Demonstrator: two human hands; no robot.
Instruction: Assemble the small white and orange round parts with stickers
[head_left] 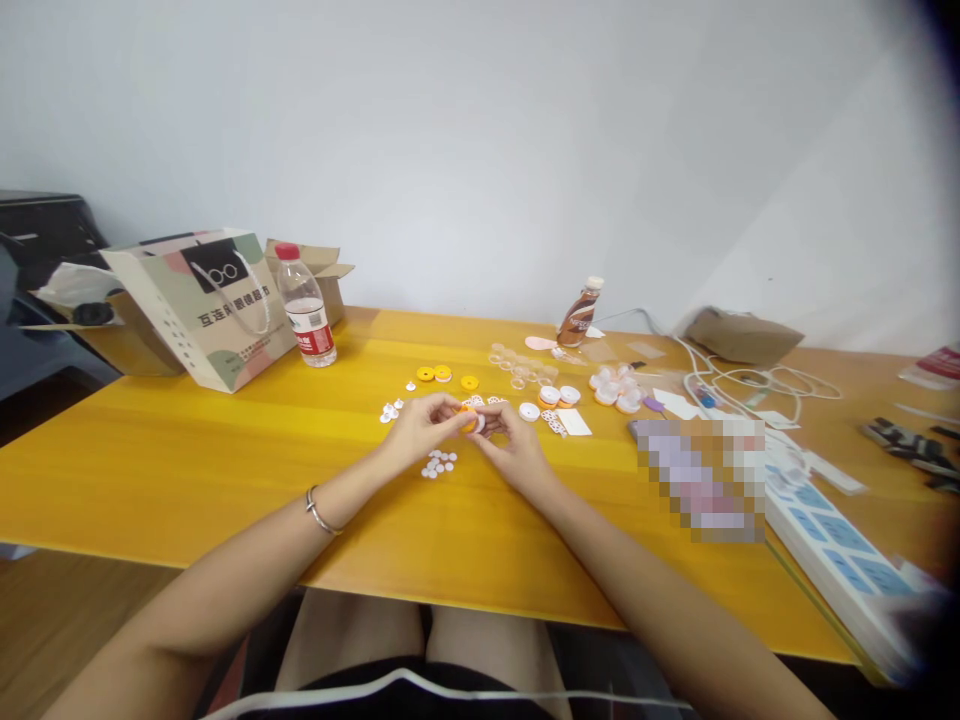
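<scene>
Both hands meet above the middle of the table (pixel 225 470). My left hand (pixel 420 430) has its fingers closed on a small orange round part (pixel 469 409). On the other side, my right hand (pixel 517 448) pinches a white round part (pixel 478 425) against the orange one; the fingers partly cover both. Beneath the hands lie small white discs (pixel 439 464). Red-and-white patterned pieces (pixel 495 401) show just behind them. Several orange discs (pixel 469 383) lie farther back, and small white pieces with stems (pixel 390 411) sit left of my left hand.
Clear round covers (pixel 519 368), white-and-orange round cases (pixel 615 390) and a white card (pixel 575 422) lie to the right. A water bottle (pixel 306 318) and paper bag (pixel 217 320) stand left. A brown drink bottle (pixel 580 315), cables (pixel 720 375) and a power strip (pixel 832 560) are rightward.
</scene>
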